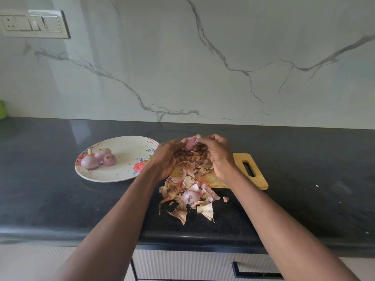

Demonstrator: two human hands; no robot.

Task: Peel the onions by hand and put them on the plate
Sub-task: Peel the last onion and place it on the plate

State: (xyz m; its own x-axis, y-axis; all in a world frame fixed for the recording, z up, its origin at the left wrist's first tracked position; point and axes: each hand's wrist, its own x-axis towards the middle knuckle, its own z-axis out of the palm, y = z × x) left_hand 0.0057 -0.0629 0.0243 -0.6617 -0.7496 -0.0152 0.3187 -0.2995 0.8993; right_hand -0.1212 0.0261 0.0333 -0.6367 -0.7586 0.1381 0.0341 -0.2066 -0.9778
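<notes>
Papery brown-and-pink onion skins [188, 191] lie heaped below both hands; left hand [168, 157] cups the pale pink onion [189, 144], right hand [217, 153] pinches its skin; best to strip downward, then carry it left to the flowered white plate [121, 173].

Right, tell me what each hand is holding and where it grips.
The left hand cups a pink onion from below and the side. The right hand pinches the skin at the onion's top with its fingertips.
</notes>
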